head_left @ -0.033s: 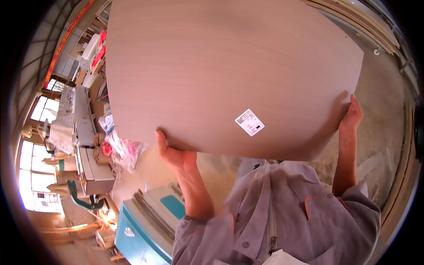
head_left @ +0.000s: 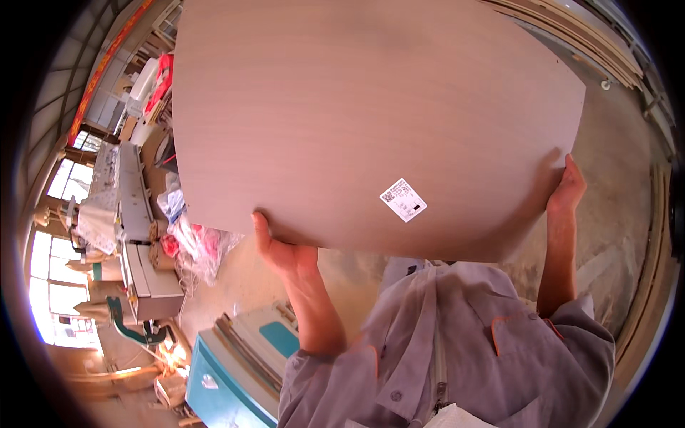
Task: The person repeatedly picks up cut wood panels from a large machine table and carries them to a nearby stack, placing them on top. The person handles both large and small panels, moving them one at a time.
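Note:
A large flat brown-grey board (head_left: 371, 114) with a faint wood grain spans most of the view in front of my chest. On its face, near the close edge, sits a white printed label (head_left: 403, 200). My left hand (head_left: 285, 253) grips the near edge toward the left corner, thumb on top and fingers hidden beneath. At the right edge my right hand (head_left: 567, 189) is closed on the board, its fingers mostly out of sight under it. The far edge of the board runs out of the picture.
Stacked boards and a teal panel (head_left: 228, 381) stand low at the left. Beyond them are clear plastic bags (head_left: 203, 250), a grey machine bench (head_left: 135, 192) and a green clamp-like tool (head_left: 128, 328). Long planks lie at the far right (head_left: 571, 43) and along the right wall.
Both hands keep their hold on the board. The surroundings at the left have shifted very slightly in view; little else differs.

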A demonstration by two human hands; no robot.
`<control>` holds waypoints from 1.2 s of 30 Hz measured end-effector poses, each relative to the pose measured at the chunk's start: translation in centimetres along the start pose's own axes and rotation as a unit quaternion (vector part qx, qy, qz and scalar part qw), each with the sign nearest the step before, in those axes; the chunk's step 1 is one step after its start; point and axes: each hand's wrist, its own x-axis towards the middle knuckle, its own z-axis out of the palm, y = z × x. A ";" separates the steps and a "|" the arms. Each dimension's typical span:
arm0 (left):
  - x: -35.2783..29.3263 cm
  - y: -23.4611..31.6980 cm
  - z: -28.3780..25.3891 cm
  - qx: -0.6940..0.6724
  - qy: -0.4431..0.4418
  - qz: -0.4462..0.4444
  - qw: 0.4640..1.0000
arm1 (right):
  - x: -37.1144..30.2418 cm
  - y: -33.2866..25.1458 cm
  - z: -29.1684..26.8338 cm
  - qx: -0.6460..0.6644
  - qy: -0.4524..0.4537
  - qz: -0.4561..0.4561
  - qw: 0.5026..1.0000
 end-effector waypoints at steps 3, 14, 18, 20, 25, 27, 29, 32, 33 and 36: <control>7.0 0.3 1.4 0.024 -0.025 0.000 0.999 | 1.7 1.3 5.3 0.014 0.007 0.000 1.000; 17.9 1.8 3.5 0.075 -0.087 -0.004 0.993 | 4.4 5.3 11.4 -0.017 -0.003 0.012 1.000; 19.4 1.6 4.7 0.079 -0.104 0.007 0.991 | 7.9 7.1 12.2 -0.004 -0.002 0.050 0.999; 20.5 0.7 6.6 0.095 -0.102 0.025 0.990 | 11.2 8.3 13.2 0.013 -0.024 0.074 0.997; 25.2 -2.4 11.2 0.114 -0.107 0.069 0.985 | 19.5 9.6 18.8 0.053 -0.065 0.102 0.991; 21.7 -2.2 8.8 0.126 -0.100 0.070 0.984 | 16.8 9.8 15.8 0.043 -0.038 0.092 0.994; 20.3 -2.2 6.6 0.133 -0.067 0.057 0.987 | 16.7 11.7 12.3 0.042 -0.018 0.034 0.998; 23.3 -5.7 6.0 0.092 -0.042 0.035 0.994 | 21.4 13.5 12.3 0.002 0.048 -0.026 0.999; 24.1 -7.0 5.3 0.073 -0.035 0.024 0.996 | 21.9 13.4 13.1 0.018 0.037 -0.023 0.999; 24.7 -11.2 2.9 0.040 -0.010 0.051 0.998 | 23.0 13.5 12.8 0.079 -0.064 -0.024 0.995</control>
